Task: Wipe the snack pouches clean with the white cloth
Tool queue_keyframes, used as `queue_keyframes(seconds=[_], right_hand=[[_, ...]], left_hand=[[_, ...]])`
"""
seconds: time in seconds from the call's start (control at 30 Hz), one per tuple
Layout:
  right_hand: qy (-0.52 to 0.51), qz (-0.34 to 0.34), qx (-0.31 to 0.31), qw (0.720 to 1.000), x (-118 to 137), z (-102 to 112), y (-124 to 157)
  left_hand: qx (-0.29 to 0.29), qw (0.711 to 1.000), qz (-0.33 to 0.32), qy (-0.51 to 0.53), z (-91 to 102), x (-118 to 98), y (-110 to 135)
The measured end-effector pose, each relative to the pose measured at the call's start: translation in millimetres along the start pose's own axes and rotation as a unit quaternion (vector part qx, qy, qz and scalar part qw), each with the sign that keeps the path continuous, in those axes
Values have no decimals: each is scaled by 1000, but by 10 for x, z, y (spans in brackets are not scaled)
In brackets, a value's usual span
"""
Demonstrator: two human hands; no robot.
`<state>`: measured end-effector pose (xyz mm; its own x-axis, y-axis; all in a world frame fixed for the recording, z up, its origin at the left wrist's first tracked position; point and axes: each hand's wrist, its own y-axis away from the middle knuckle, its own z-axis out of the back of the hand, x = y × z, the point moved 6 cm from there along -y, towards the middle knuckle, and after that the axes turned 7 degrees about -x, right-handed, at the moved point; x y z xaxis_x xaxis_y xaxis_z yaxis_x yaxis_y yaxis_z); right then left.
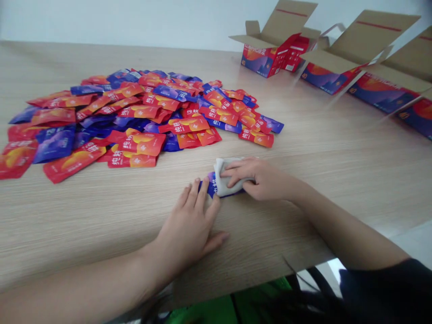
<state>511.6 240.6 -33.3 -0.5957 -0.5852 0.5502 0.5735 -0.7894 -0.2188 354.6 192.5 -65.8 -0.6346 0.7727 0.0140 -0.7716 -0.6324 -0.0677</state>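
A blue pouch (212, 183) lies flat on the table in front of me, mostly covered. My left hand (191, 216) rests with its fingers stretched out, the fingertips pressing on the pouch's left end. Over the pouch's right part, my right hand (251, 177) holds a folded pale grey cloth (224, 182) pressed down on it. The fingers bend over the cloth, and the blue lower edge of the pouch shows beneath. Just beyond both hands is a wide heap of red and blue pouches (141, 108) with printed lettering.
Several red and blue cardboard boxes (258, 60) with raised flaps stand at the back right, in a row running toward the right edge. A pale wall (118, 20) rises behind the wood-grain table (324, 180). Something green (202, 312) shows below the table's front edge.
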Motion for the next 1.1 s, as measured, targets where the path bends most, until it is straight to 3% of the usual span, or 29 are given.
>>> queue_keyframes(seconds=[0.1, 0.27, 0.47, 0.63, 0.83, 0.97, 1.03, 1.1], right_hand=[[1, 9, 11, 1000, 36, -36, -19], [-49, -48, 6, 998, -187, 137, 83], [-37, 22, 23, 999, 38, -63, -6], [-90, -33, 41, 995, -127, 71, 74], [-32, 14, 28, 999, 58, -58, -37], [-91, -33, 60, 994, -67, 5, 25], [-100, -55, 48, 992, -127, 46, 54], [-79, -37, 26, 996, -77, 19, 31]], left_hand=[[0, 1000, 9, -15, 0, 7, 8], [-5, 1000, 13, -5, -10, -7, 24], [1, 1000, 21, 4, -17, -3, 24], [-5, 1000, 11, -1, -19, -20, 12], [-28, 999, 32, -17, 3, -25, 51], [-30, 999, 32, -20, 11, -27, 65], [-24, 999, 28, -21, 19, -38, 58], [-15, 999, 27, -27, 30, -48, 51]])
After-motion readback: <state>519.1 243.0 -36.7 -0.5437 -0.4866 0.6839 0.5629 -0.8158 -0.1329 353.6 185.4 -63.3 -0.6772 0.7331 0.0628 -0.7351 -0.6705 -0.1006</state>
